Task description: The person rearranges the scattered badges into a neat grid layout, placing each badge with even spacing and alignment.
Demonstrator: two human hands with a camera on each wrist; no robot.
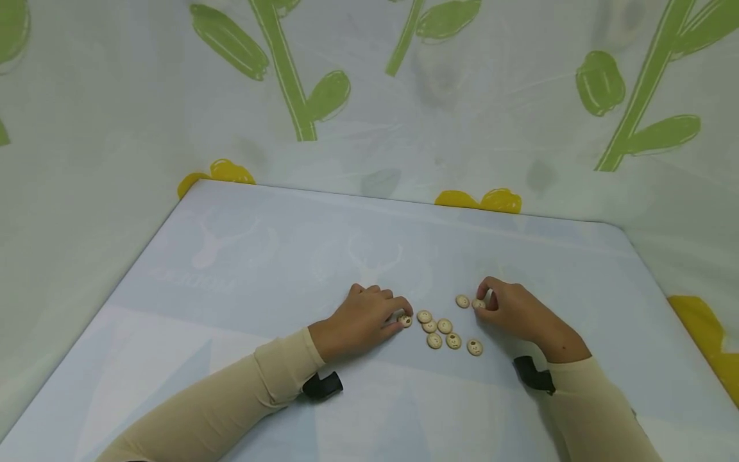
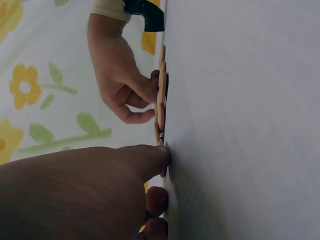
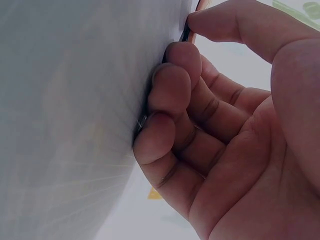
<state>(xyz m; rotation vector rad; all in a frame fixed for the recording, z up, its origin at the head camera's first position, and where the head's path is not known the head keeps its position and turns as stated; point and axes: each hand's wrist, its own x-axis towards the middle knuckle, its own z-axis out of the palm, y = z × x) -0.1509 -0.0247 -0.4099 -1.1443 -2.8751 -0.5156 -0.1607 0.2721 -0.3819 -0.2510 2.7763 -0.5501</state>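
Beige round discs [image 1: 444, 326] — 9 visible, with no long axis — are set out on the pale blue table [image 1: 231, 282]. The leftmost disc [image 1: 407, 321] is pinched between thumb and index finger of the left hand [image 1: 359, 322], on that hand's right side. The rear-right disc [image 1: 478, 304] is pinched likewise by the right hand [image 1: 516, 311], on its left; a neighbouring disc [image 1: 462, 301] lies just beyond. The remaining 6 are positioned between the hands, nearer the left. Behind, a leaf-printed backdrop [image 1: 491, 115] is seen.
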